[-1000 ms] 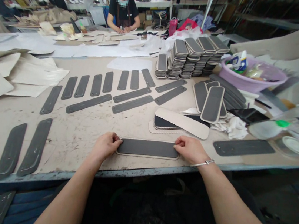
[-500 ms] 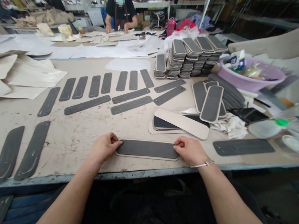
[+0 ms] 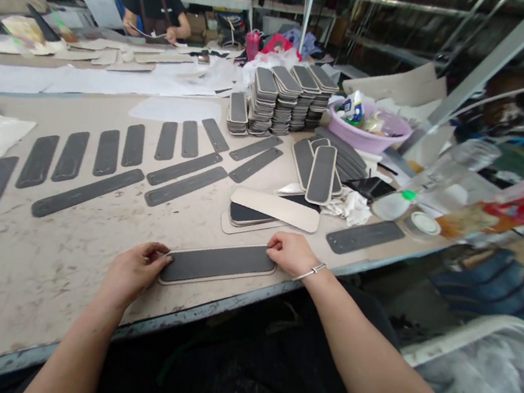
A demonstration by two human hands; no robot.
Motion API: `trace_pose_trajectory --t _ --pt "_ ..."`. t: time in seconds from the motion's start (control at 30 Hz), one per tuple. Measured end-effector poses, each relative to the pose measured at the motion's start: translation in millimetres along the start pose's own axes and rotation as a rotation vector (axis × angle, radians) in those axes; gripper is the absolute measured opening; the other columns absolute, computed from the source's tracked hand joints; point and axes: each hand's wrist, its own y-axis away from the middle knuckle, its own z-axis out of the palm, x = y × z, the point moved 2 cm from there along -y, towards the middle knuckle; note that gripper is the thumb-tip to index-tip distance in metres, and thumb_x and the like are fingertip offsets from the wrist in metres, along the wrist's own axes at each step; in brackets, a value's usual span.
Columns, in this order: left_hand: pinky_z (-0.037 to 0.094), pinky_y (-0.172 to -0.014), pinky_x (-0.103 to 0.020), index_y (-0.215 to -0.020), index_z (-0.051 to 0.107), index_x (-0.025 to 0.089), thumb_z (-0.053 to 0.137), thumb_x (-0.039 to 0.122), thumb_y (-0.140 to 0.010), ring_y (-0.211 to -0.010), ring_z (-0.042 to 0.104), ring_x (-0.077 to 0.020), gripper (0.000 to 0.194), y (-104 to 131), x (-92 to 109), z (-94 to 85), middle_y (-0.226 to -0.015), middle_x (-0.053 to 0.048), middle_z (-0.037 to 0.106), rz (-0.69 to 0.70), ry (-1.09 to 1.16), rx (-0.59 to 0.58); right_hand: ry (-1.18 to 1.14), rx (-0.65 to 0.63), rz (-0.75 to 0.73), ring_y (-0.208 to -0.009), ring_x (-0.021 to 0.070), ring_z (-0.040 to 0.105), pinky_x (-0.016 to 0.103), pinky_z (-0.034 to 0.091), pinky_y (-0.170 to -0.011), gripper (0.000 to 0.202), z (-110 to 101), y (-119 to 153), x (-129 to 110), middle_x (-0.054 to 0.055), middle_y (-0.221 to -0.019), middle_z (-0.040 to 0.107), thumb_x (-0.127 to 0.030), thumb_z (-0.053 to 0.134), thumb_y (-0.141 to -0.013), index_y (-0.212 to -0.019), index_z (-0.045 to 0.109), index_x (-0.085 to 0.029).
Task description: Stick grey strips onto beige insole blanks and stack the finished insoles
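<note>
A long dark grey strip (image 3: 220, 264) with rounded ends lies on a slightly larger beige piece near the table's front edge. My left hand (image 3: 140, 267) pinches the strip's left end between thumb and fingers. At the right end, my right hand (image 3: 290, 253), with a bracelet on its wrist, pinches the strip's upper corner. Just behind it, a beige strip (image 3: 274, 209) rests across a small pile of dark and beige pieces. Shorter grey pieces with beige borders (image 3: 321, 174) overlap beyond that pile.
Several loose grey strips (image 3: 88, 192) are spread over the table (image 3: 58, 271) at left and centre. Tall stacks of bordered pieces (image 3: 262, 101) stand at the back, beside a purple basin (image 3: 368, 137). A jar (image 3: 422, 225) is at right. A masked person (image 3: 153, 3) works across the table.
The view has swung to the right, so the table's things appear further left. Both hands keep their grip at the strip's ends. The person opposite has raised a thin piece.
</note>
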Motion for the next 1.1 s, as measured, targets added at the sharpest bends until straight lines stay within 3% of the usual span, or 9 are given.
trace_pose_trajectory --t 0.43,0.63,0.77,0.93,1.0,1.1 --pt "0.04 -0.063 -0.025 -0.099 0.058 0.024 0.051 0.046 -0.078 -0.073 0.06 -0.0164 0.03 5.7 5.3 -2.3 -0.077 0.001 0.064 0.055 -0.049 0.018 0.096 0.009 -0.028 -0.074 0.0148 0.064 0.022 0.044 -0.069 0.014 -3.4 4.2 -5.9 -0.002 -0.076 0.069 -0.018 0.058 -0.072 -0.083 0.066 -0.022" --pt "0.039 -0.062 -0.024 -0.103 0.055 0.026 0.048 0.042 -0.081 -0.072 0.06 -0.0152 0.029 9.7 9.1 -4.3 -0.076 0.002 0.061 0.111 -0.042 0.012 0.2 0.151 0.009 -0.087 0.0227 0.061 0.032 0.045 -0.077 0.022 -17.9 25.7 -24.5 0.008 -0.095 0.065 -0.03 0.054 -0.078 -0.095 0.062 -0.019" --pt "0.04 -0.066 -0.025 -0.099 0.058 0.025 0.047 0.04 -0.081 -0.075 0.06 -0.0161 0.026 10.2 10.1 -3.4 -0.076 0.001 0.061 0.111 -0.05 -0.013 0.176 0.267 -0.037 -0.096 0.0203 0.059 0.029 0.044 -0.083 0.031 -22.4 29.5 -31.2 0.006 -0.107 0.061 -0.026 0.05 -0.081 -0.11 0.059 -0.021" --pt "0.04 -0.065 -0.026 -0.099 0.058 0.025 0.047 0.04 -0.081 -0.074 0.059 -0.0166 0.026 11.2 10.7 -2.6 -0.078 0.001 0.062 0.127 -0.052 0.013 0.179 0.307 -0.054 -0.102 0.0242 0.057 0.034 0.044 -0.091 0.037 -16.7 23.6 -33.3 0.012 -0.113 0.061 -0.022 0.048 -0.083 -0.119 0.058 -0.014" --pt "0.04 -0.065 -0.026 -0.1 0.056 0.024 0.046 0.04 -0.082 -0.073 0.059 -0.0168 0.027 11.4 10.9 -2.0 -0.076 0.0 0.061 0.138 -0.057 0.021 0.171 0.304 -0.142 -0.117 0.0227 0.049 0.032 0.037 -0.102 0.045 -6.7 27.0 -45.5 0.012 -0.128 0.054 -0.029 0.045 -0.09 -0.131 0.049 -0.011" --pt "0.039 -0.062 -0.026 -0.104 0.05 0.022 0.045 0.042 -0.081 -0.07 0.059 -0.0171 0.031 10.8 10.0 -0.8 -0.074 0.001 0.06 0.121 -0.055 0.052 0.144 0.196 -0.42 -0.136 0.0223 0.027 0.032 0.022 -0.113 0.066 22.6 39.8 -74.1 0.012 -0.148 0.034 -0.048 0.045 -0.092 -0.143 0.033 -0.007"
